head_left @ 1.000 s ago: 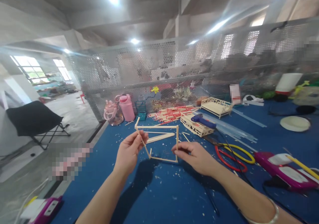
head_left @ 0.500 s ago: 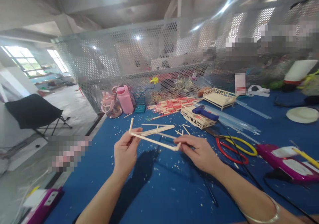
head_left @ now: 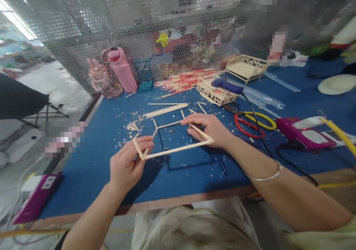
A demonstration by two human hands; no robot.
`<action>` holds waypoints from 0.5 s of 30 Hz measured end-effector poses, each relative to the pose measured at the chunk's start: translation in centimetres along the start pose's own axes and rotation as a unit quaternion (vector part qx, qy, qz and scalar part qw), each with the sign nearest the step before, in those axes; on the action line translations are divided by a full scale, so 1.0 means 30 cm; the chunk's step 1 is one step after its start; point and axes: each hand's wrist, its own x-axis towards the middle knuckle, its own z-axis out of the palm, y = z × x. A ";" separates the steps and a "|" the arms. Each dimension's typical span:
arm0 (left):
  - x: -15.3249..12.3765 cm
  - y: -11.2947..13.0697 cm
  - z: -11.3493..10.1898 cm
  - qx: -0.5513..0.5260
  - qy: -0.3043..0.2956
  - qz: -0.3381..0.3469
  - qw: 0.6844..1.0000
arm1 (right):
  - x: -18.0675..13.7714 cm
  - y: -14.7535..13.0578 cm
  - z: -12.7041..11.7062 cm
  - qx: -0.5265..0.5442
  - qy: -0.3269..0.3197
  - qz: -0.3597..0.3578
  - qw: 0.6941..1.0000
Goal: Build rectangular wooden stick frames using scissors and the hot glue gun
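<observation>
A rectangular frame of thin wooden sticks is held above the blue table, with short legs sticking up at its corners. My left hand pinches its left side near the front corner. The fingers of my right hand close on the right side of the frame. Beyond it lies a small bundle of loose wooden sticks, with cut scraps scattered to its left. The frame's shadow falls on the table beneath.
Behind stand a pink bottle, a pile of red-tipped sticks and a miniature wooden bed. A blue glue gun rests on a stick-built piece. Scissors and a purple power strip lie right.
The view has tilted down. The wooden frame has been turned, so its rectangle now opens toward me, and my right hand has shifted its hold along the right side.
</observation>
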 end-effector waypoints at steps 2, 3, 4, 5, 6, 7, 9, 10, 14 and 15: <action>-0.015 -0.005 0.003 -0.032 0.033 -0.069 0.997 | 0.000 -0.014 0.002 0.008 -0.003 0.000 1.000; -0.019 -0.011 0.005 -0.048 0.047 -0.094 0.993 | 0.000 -0.017 0.001 0.013 0.002 0.000 1.000; -0.021 -0.017 0.006 -0.062 0.053 -0.107 0.991 | 0.000 -0.017 0.001 0.018 0.011 -0.001 1.000; -0.021 -0.022 0.006 -0.072 0.047 -0.110 0.990 | -0.001 -0.015 -0.001 0.023 0.020 0.000 1.000; -0.019 -0.026 0.005 -0.079 0.032 -0.105 0.991 | -0.001 -0.012 -0.003 0.027 0.026 0.005 0.999; -0.017 -0.028 0.004 -0.083 0.011 -0.096 0.992 | -0.001 -0.007 -0.005 0.027 0.026 0.015 0.999; -0.014 -0.028 0.000 -0.091 -0.031 -0.079 0.992 | -0.001 0.004 -0.009 0.025 0.012 0.043 0.999; -0.014 -0.028 -0.002 -0.095 -0.045 -0.075 0.992 | -0.002 0.009 -0.010 0.023 0.000 0.054 0.998; -0.025 -0.033 0.001 -0.137 -0.077 -0.091 0.983 | -0.003 0.031 -0.002 0.022 -0.017 0.058 0.998; -0.028 -0.035 0.002 -0.164 -0.085 -0.104 0.977 | -0.003 0.035 0.002 0.021 -0.014 0.057 0.998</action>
